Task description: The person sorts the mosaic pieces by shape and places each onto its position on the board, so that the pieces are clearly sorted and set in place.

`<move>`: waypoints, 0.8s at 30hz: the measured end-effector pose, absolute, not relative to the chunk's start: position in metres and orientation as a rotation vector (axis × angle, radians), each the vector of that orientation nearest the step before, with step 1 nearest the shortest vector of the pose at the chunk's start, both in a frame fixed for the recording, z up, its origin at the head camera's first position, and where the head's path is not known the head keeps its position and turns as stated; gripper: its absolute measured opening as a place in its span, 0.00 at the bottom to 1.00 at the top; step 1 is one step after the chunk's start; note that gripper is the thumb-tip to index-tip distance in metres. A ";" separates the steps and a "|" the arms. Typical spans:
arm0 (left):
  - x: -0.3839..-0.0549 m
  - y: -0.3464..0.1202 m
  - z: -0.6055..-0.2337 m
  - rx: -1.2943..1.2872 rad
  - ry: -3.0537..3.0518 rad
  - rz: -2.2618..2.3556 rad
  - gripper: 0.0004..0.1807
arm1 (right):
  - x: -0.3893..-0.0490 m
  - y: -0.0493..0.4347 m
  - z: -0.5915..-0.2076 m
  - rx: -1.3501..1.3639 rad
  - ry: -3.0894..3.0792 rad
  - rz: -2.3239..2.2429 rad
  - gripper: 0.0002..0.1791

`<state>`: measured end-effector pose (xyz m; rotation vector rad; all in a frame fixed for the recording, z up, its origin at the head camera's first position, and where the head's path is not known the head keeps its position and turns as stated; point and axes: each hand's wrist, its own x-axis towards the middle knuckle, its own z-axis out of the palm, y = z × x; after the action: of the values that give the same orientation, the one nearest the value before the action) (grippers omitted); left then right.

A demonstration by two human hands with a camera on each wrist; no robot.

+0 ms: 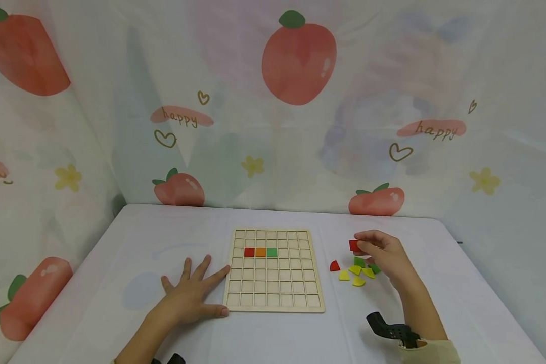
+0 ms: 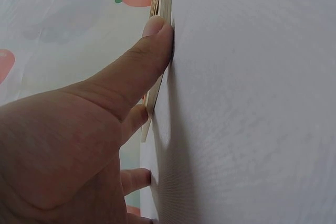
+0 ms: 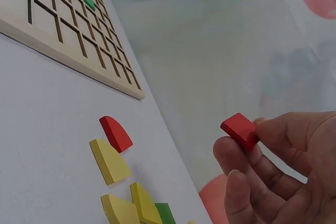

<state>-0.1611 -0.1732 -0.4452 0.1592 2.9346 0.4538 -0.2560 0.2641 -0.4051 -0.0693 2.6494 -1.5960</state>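
Note:
A wooden grid board (image 1: 273, 298) lies on the table, with a red square tile (image 1: 249, 252), an orange square tile (image 1: 261, 252) and a green square tile (image 1: 272, 252) side by side in one row. My left hand (image 1: 184, 298) is spread flat, its thumb and index finger touching the board's left edge. Above the loose pieces, my right hand (image 1: 384, 253) pinches a red square tile (image 3: 240, 130) between thumb and fingers. Beneath it lie a red quarter-round piece (image 1: 334, 266), several yellow quarter-round pieces (image 1: 358, 281) and green pieces (image 1: 359, 262).
The white tabletop (image 1: 164, 227) runs back to a fabric backdrop (image 1: 273, 151) printed with fruit and hearts. A black wrist mount (image 1: 391, 328) sits by the right sleeve. The loose pieces lie right of the board.

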 end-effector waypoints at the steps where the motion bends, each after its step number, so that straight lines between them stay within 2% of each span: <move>1: -0.161 -0.173 -0.445 0.159 2.934 0.455 0.54 | -0.256 0.263 -0.405 -0.071 2.648 -1.597 0.24; 24: -0.166 -0.175 -0.452 0.174 2.938 0.448 0.55 | -0.251 0.248 -0.396 -0.176 2.628 -1.635 0.19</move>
<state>-0.1656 -0.1754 -0.4521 0.1735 2.9380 0.4484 -0.2506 0.2481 -0.3960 -0.1762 2.6277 -1.6349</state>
